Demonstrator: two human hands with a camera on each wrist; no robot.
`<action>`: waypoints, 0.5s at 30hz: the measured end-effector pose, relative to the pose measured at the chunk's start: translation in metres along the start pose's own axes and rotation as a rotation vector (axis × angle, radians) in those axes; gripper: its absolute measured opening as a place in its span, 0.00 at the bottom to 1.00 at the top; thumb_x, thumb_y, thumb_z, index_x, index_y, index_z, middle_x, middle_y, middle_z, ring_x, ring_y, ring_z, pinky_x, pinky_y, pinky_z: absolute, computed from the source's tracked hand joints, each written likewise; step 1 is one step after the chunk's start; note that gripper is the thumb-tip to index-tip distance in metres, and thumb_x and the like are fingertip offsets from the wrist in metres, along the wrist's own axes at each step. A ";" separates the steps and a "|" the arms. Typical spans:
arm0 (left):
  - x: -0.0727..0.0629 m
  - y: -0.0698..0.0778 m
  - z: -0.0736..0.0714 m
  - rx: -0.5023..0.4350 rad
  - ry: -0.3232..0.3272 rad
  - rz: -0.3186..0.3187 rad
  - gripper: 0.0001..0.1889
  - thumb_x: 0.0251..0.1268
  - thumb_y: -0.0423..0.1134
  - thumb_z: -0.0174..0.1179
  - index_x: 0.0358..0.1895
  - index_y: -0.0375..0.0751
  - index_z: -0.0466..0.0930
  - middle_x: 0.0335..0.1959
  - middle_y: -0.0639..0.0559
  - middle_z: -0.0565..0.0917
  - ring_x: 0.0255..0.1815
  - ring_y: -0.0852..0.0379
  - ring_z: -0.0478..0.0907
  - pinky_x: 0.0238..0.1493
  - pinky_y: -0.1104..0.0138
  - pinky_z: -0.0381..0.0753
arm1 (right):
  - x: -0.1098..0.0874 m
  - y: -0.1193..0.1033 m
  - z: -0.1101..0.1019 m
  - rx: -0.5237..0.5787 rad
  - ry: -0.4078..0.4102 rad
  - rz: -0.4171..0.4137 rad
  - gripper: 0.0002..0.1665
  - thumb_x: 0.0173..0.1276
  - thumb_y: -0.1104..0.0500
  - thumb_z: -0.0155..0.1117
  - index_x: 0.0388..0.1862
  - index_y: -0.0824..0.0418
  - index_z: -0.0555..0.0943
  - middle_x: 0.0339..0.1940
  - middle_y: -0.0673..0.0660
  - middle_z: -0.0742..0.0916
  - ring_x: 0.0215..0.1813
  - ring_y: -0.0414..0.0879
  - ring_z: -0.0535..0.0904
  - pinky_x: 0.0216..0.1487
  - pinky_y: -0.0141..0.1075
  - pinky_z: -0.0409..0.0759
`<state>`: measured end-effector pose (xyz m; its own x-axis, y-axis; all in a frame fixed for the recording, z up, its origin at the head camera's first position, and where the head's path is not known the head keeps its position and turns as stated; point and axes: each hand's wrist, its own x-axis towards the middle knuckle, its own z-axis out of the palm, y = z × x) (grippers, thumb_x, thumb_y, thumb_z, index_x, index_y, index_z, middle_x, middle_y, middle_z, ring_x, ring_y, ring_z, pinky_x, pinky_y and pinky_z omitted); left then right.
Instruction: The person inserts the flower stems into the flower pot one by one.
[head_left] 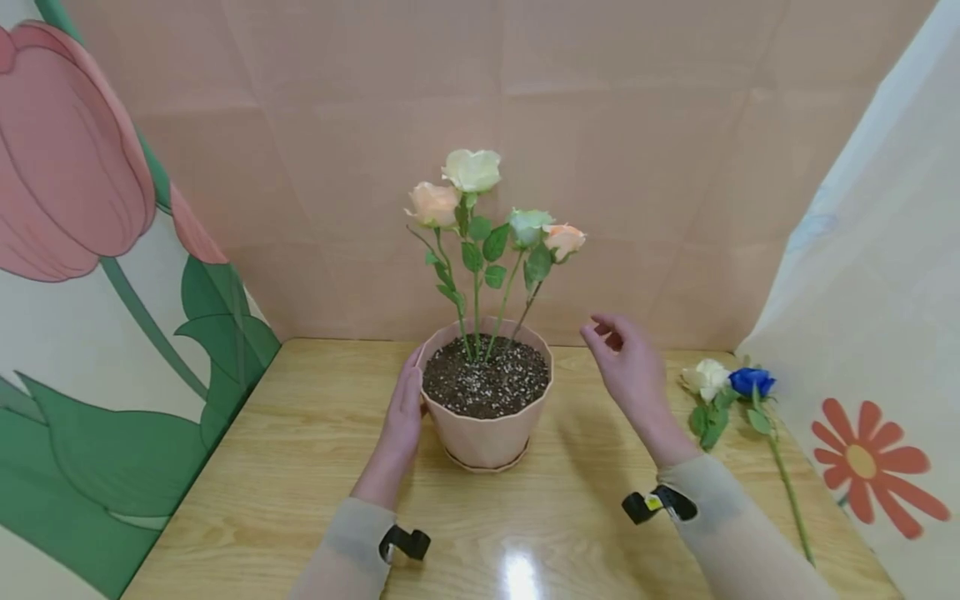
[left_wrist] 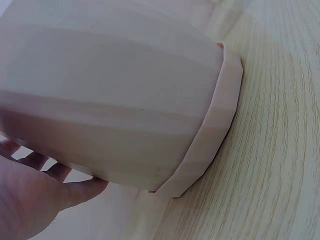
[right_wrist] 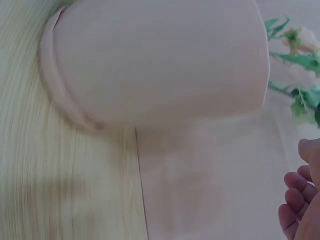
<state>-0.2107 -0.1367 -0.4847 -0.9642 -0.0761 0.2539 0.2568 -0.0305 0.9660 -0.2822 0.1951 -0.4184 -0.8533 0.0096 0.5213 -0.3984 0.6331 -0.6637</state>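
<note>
A pink faceted flowerpot (head_left: 486, 433) stands on its saucer (left_wrist: 220, 120), filled with dark soil (head_left: 487, 379) flecked with white. Several roses rise from the soil: a cream rose (head_left: 472, 171) tallest, a peach rose (head_left: 435, 204) to its left, a pale green rose (head_left: 529, 225) and another peach rose (head_left: 564, 240) on the right. My left hand (head_left: 403, 408) rests against the pot's left side, its fingers laid along the wall. Off to the right of the pot, my right hand (head_left: 628, 362) hovers in the air with loosely bent fingers, holding nothing.
A white rose (head_left: 707, 379) and a blue rose (head_left: 752, 382) with a long stem lie at the right of the wooden table (head_left: 315, 467). Behind the table hangs a pinkish cloth backdrop (head_left: 637, 167). Flower-printed panels flank both sides.
</note>
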 end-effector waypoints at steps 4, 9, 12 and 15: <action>0.000 -0.002 -0.002 0.009 0.002 0.001 0.31 0.94 0.61 0.30 0.90 0.59 0.59 0.88 0.54 0.63 0.86 0.43 0.60 0.79 0.30 0.59 | -0.005 0.011 -0.015 -0.124 0.015 -0.059 0.26 0.85 0.46 0.68 0.71 0.61 0.85 0.53 0.60 0.91 0.48 0.56 0.82 0.41 0.50 0.78; 0.000 -0.003 -0.002 0.013 -0.001 -0.003 0.31 0.94 0.62 0.31 0.89 0.60 0.59 0.88 0.55 0.63 0.86 0.44 0.60 0.80 0.31 0.58 | -0.013 0.030 -0.032 -0.240 0.005 -0.061 0.30 0.85 0.41 0.65 0.73 0.59 0.84 0.56 0.62 0.90 0.52 0.59 0.83 0.42 0.58 0.82; 0.000 -0.003 -0.002 0.011 -0.004 -0.002 0.31 0.94 0.61 0.31 0.90 0.59 0.59 0.88 0.54 0.62 0.86 0.43 0.60 0.80 0.30 0.58 | -0.017 0.044 -0.039 -0.283 0.006 -0.063 0.31 0.85 0.41 0.65 0.73 0.60 0.84 0.57 0.63 0.90 0.52 0.61 0.84 0.41 0.60 0.83; 0.000 -0.003 -0.002 0.013 -0.002 -0.002 0.31 0.94 0.61 0.31 0.90 0.59 0.59 0.88 0.54 0.63 0.86 0.43 0.61 0.80 0.31 0.59 | -0.020 0.060 -0.045 -0.323 0.017 -0.064 0.30 0.84 0.41 0.67 0.71 0.61 0.84 0.56 0.63 0.90 0.51 0.62 0.84 0.41 0.61 0.83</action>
<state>-0.2115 -0.1388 -0.4876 -0.9648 -0.0743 0.2521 0.2541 -0.0181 0.9670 -0.2734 0.2672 -0.4446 -0.8233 -0.0265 0.5670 -0.3210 0.8457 -0.4264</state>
